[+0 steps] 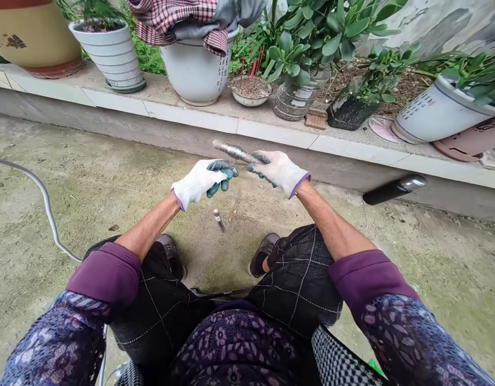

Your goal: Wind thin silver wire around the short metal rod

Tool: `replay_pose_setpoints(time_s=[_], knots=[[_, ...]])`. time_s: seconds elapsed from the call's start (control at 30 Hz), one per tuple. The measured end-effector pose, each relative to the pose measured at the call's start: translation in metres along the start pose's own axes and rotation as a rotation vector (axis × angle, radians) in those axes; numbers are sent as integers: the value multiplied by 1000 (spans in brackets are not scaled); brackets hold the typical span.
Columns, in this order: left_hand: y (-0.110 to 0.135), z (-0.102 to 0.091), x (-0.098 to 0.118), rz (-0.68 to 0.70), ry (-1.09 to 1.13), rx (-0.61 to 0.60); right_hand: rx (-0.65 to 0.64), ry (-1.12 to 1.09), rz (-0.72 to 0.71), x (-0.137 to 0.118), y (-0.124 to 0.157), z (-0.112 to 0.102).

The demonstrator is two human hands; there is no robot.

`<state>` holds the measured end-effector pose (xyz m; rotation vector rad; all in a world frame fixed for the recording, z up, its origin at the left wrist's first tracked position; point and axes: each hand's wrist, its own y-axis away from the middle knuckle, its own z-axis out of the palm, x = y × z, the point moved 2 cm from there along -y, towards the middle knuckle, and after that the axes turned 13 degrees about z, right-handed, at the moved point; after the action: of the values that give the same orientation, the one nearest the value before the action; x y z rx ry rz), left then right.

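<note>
Both my hands wear white gloves with green fingertips. My right hand (277, 170) is closed round a ribbed metal rod (233, 151) that sticks out up and to the left. My left hand (203, 180) sits just below the rod's free end with its fingers curled, apparently holding nothing. A small dark metal piece (219, 220) lies on the concrete ground between my feet.
A raised ledge (191, 115) ahead carries several plant pots, one draped with a checked cloth (179, 19). A grey hose (46, 209) curves across the ground on the left. A dark cylindrical object with a shiny tip (393, 189) lies at the right near the ledge.
</note>
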<state>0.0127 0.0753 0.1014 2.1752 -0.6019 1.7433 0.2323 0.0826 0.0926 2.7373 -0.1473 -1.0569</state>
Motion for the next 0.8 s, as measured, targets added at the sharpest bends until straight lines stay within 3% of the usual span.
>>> replay_pose_setpoints(time_s=[0.13,0.27,0.37,0.5,0.6,0.8], knots=[[3,-13,-1,-8,0,19,-162,-385,124,-9,12,0],[2,-18,-7,-62,-73,-56,-365,-546,136,-18,27,-2],[1,-21,-11,-92,-150,-82,-502,-483,120,-19,34,-2],[-2,-24,-12,-58,-264,-69,-622,-176,119,-11,37,1],[-4,-23,-13,-54,-311,-88,-596,64,68,-4,34,7],[-3,-11,-14,-135,-298,-108,-255,587,-64,-7,22,15]])
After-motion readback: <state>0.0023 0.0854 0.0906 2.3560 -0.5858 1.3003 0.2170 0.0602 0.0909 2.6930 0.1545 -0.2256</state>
